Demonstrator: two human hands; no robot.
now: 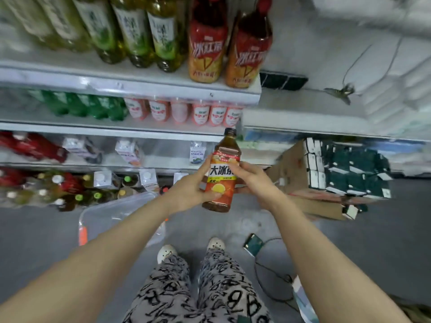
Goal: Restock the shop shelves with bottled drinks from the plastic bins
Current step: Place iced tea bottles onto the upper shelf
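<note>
The person stands facing the shelves [140,86] and holds a brown iced-tea bottle [221,174] nearly upright, out in front, level with the lower shelves. The left hand [186,194] curls round its lower half, thumb across the label. The right hand [250,177] grips the label from the right. A clear plastic bin [105,215] sits on the floor to the left, and a cardboard box [296,169] lies to the right.
</note>
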